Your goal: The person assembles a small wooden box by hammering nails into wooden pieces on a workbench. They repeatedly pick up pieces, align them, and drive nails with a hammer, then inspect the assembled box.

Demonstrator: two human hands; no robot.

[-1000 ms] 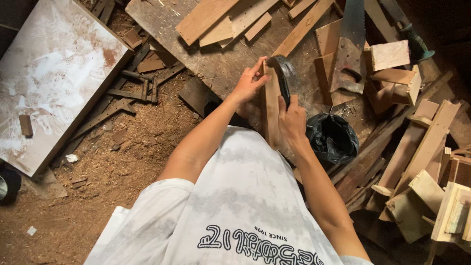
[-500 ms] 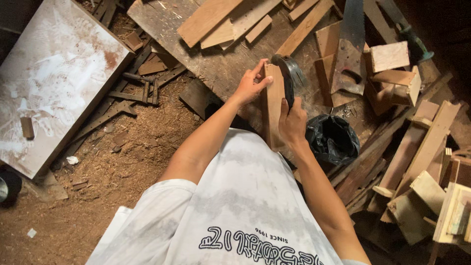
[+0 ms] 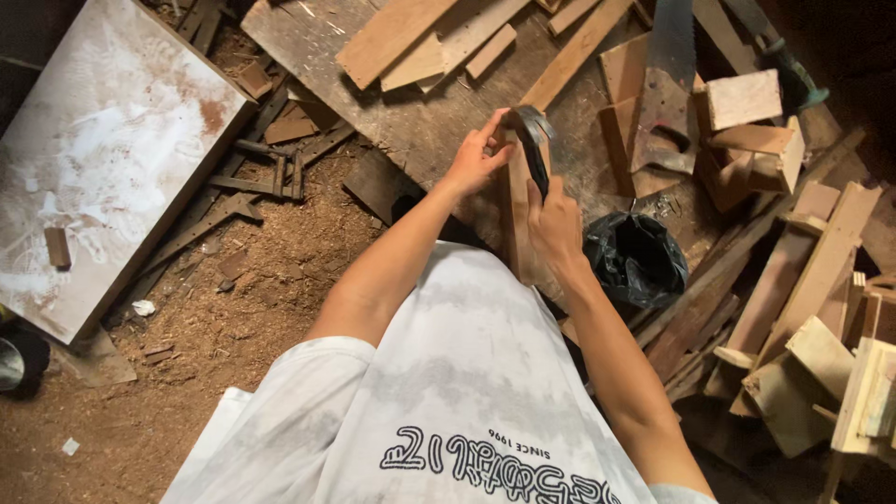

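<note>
My left hand [image 3: 476, 161] pinches the top end of a narrow wooden piece [image 3: 516, 219] that stands upright in front of me. My right hand [image 3: 556, 224] grips the handle of a dark, curved metal tool [image 3: 532, 140], whose hooked head rests against the top of that piece, right by my left fingertips. The lower end of the wooden piece is hidden behind my white shirt. Both hands are close together, over a worn wooden board [image 3: 411, 121].
A rusty hand saw [image 3: 667, 89] lies at the upper right among wood offcuts [image 3: 747, 103]. A black plastic bag [image 3: 635, 257] sits just right of my right wrist. More scrap planks [image 3: 821, 280] pile at the right. A white-dusted panel [image 3: 103, 159] lies left on the sawdust floor [image 3: 233, 308].
The tool's head has shifted slightly at the top of the wooden piece. Both hands keep their grip and stay almost in place.
</note>
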